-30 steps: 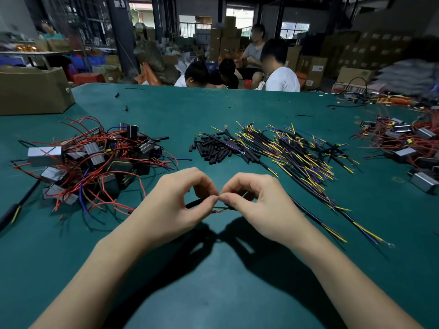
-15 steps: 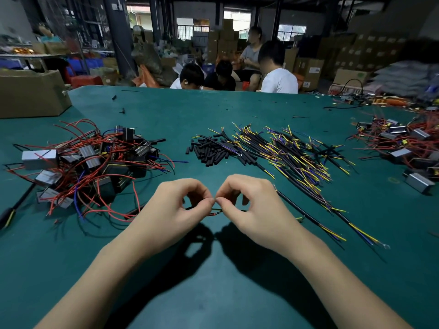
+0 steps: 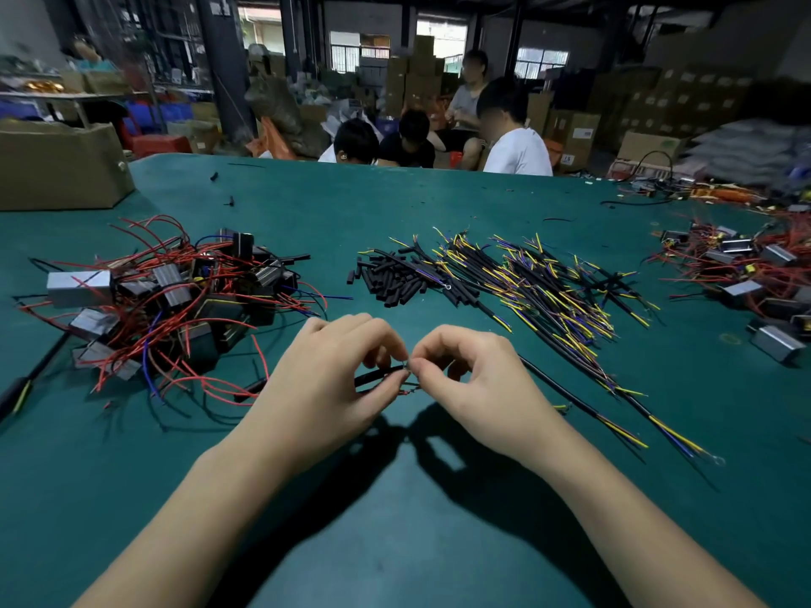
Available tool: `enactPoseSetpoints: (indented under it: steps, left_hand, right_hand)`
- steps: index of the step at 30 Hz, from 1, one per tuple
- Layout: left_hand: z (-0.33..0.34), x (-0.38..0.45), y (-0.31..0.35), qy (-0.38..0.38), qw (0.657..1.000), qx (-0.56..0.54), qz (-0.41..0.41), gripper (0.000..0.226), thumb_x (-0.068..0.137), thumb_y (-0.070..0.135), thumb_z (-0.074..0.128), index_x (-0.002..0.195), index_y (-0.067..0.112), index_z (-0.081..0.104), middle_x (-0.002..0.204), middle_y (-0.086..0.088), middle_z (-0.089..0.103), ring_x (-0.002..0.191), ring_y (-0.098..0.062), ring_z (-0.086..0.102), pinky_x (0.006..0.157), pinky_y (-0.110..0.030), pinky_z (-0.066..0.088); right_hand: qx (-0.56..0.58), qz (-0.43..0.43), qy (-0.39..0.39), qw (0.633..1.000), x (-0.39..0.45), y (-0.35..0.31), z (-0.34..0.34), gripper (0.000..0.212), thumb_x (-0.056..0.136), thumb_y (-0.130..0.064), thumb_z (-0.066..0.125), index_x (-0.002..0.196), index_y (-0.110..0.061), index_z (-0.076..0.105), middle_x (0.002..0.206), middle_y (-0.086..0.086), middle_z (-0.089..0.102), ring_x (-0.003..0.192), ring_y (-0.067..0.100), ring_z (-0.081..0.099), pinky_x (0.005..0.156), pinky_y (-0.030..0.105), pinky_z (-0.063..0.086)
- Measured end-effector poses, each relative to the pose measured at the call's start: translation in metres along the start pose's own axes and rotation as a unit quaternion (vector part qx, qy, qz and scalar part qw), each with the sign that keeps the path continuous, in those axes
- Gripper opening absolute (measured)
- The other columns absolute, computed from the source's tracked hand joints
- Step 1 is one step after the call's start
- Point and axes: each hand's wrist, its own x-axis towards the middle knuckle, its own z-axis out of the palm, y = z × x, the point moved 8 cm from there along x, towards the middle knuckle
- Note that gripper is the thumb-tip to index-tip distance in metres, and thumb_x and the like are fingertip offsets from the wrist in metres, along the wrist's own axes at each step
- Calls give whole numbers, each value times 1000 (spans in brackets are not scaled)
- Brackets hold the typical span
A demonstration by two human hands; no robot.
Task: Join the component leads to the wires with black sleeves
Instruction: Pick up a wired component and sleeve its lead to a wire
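Mid-splice at a green work table (image 3: 439, 541): left hand (image 3: 324, 388) and right hand (image 3: 478, 383), fingertips curled and pinched together just above the felt, gripping the bared ends of a red component lead (image 3: 406, 391) and a black-jacketed wire (image 3: 566, 390); black sleeve (image 3: 377, 375) held at the left fingertips, not yet slid over the joint, by the look of it. Much left to do: beyond the hands, loose black sleeves (image 3: 390, 280) and a fan of unjoined wires (image 3: 548, 283); left of those, a tangle of red-leaded components (image 3: 166, 300); far right, a second heap (image 3: 755, 274), finished or not impossible to tell. Only container near: cardboard box (image 3: 61, 168) at the table's far left, contents hidden.
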Motion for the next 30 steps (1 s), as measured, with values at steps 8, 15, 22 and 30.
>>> enactPoseSetpoints:
  steps: [8, 15, 22, 30]
  left_hand:
    - [-6, 0, 11, 20, 994, 91, 50, 24, 86, 36, 52, 77, 19, 65, 75, 7, 57, 71, -18, 56, 69, -34, 39]
    - [0, -1, 10, -5, 995, 93, 46, 27, 86, 37, 49, 76, 21, 69, 71, 7, 57, 68, -17, 53, 66, -32, 38]
    - [10, -1, -9, -36, 994, -79, -65, 14, 82, 23, 62, 72, 18, 71, 67, 7, 61, 69, -5, 56, 70, -24, 39]
    - [11, -1, -13, -39, 995, -67, -60, 9, 80, 34, 63, 77, 26, 67, 70, 14, 62, 74, -2, 57, 76, -31, 44]
  right_hand:
    - [63, 44, -15, 997, 0, 7, 2, 17, 88, -7, 61, 74, -16, 63, 65, -7, 59, 63, 10, 53, 63, 37, 46]
    - [-35, -36, -3, 999, -1, -4, 0, 15, 85, -4, 63, 73, -14, 62, 67, -6, 61, 64, 6, 54, 58, 18, 41]
    - [-203, -146, -12, 968, -5, -18, 5, 5, 83, -14, 58, 78, -13, 58, 74, -7, 55, 69, 13, 51, 64, 36, 45]
    - [-111, -106, -4, 988, -3, -11, 1, 9, 85, -8, 62, 77, -11, 61, 71, -6, 59, 67, 6, 53, 63, 13, 37]
